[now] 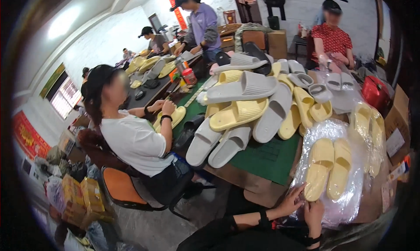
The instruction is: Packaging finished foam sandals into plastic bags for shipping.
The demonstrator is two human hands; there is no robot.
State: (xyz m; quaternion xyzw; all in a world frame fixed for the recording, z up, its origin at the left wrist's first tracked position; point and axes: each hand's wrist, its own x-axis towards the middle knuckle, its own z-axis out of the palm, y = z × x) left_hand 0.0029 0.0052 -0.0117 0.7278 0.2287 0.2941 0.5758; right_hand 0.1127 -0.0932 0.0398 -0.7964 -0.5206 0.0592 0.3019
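A pair of pale yellow slippers lies side by side on a stack of clear plastic bags, toes pointing away from me. My left hand has its fingers apart, their tips against the left side of the heel of the left yellow slipper. Closed at that same heel's near edge is my right hand, its fingertips partly hidden. Beside it, the right yellow slipper is touched by neither hand. Both wrists wear dark bands.
Grey and yellow slippers pile up on the green mat. More yellow slippers in plastic lie right, near an open cardboard box. A person in white sits at left handling a yellow slipper; one in red works across the table.
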